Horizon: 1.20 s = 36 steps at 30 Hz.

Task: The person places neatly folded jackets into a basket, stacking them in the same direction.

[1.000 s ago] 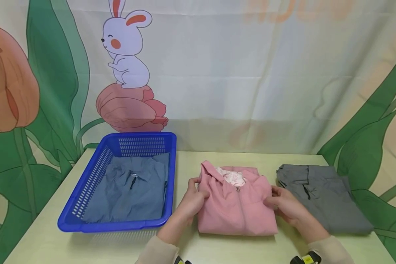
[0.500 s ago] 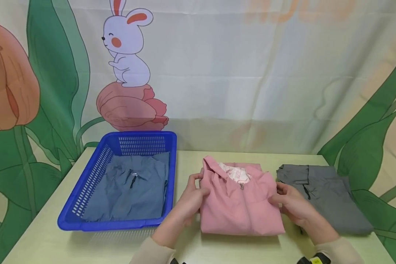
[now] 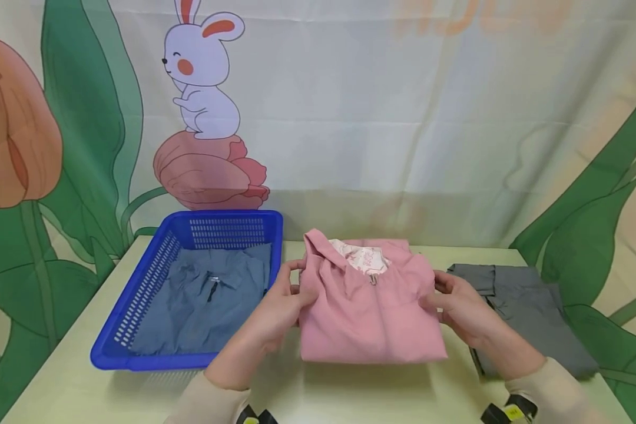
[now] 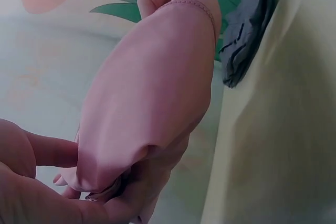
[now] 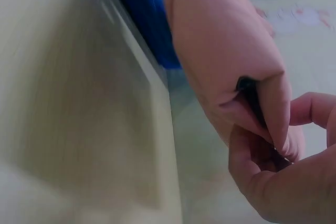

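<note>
Both sides of the folded pink zip-up hooded jacket (image 3: 368, 309) are pinched, by the left hand (image 3: 278, 306) and right hand (image 3: 458, 309), above the pale green table (image 3: 350, 388) beside the blue plastic basket (image 3: 138, 330). Even tension should be kept so the folds hold.

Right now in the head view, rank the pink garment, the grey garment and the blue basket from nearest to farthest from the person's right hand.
1. Pink garment: held at its right edge by the right hand.
2. Grey garment: on the table just right of that hand, partly behind it.
3. Blue basket: far left, beyond the pink garment and the left hand.
</note>
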Motion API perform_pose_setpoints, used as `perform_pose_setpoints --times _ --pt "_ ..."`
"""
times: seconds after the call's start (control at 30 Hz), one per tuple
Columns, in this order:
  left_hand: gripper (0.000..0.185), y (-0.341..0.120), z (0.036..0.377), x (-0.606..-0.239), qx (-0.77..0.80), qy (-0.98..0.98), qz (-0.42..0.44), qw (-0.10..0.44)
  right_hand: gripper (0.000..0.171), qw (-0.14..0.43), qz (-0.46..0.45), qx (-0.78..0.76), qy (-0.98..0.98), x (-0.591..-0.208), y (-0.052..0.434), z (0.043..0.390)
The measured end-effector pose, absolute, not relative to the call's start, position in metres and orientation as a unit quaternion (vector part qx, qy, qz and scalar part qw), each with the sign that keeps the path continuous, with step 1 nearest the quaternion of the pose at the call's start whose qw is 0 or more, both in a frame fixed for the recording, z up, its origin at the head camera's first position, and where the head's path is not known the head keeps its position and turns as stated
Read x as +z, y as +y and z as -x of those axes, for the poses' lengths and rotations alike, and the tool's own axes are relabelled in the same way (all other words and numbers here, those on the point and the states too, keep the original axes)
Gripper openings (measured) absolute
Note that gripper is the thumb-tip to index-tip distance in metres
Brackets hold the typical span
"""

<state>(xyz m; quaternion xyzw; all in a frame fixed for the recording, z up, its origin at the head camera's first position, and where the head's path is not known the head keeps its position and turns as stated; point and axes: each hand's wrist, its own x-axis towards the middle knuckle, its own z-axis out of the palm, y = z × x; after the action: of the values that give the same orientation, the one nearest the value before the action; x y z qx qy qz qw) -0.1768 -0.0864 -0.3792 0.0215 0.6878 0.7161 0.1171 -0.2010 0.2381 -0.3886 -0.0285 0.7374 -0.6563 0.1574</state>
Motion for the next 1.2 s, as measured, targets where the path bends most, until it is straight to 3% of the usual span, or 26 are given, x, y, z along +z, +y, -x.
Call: perform_pose_setpoints --times 0.47,0.77,1.2 --pt "0.058 -0.151 0.179 -0.34 0.682 0.718 -0.031 0.134 0.076 0.161 0.034 -0.664 0.729 -0.345 0.177 0.207" --pt "0.065 -0.189 0.187 -0.336 0.657 0.739 -0.027 0.143 0.075 0.167 0.038 -0.663 0.728 -0.346 0.139 0.222" --pt "0.067 -0.249 0.203 -0.347 0.64 0.752 -0.044 0.154 0.056 0.177 0.09 -0.665 0.72 -0.352 0.087 0.239"
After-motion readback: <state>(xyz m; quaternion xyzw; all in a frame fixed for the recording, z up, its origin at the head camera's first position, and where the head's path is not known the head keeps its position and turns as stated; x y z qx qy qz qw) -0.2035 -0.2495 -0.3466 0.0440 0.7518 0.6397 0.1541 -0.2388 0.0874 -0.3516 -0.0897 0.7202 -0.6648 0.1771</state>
